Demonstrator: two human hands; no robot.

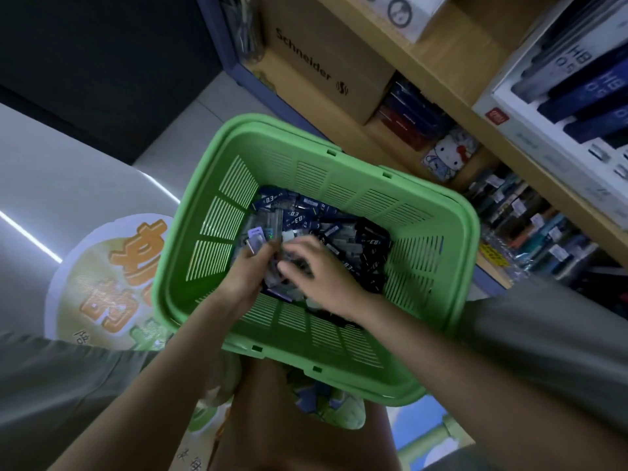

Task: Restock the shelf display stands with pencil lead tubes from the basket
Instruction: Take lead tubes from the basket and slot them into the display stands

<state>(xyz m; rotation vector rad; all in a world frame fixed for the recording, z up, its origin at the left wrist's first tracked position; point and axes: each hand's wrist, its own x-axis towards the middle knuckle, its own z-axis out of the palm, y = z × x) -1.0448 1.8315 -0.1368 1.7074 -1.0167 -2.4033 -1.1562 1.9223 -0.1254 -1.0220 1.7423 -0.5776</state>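
The shelf (452, 73) carries a "Schneider" box (323, 69) and "HB" packs (584, 79), cut off at the frame edge. The green basket (289, 130) holds tubes (339, 226) marked "0.3". The left hand (249, 270) grips several, blurred; the right hand (316, 273) lies spread on the pile.

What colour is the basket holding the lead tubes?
Green, with slotted walls: the basket shows clearly in the head view.
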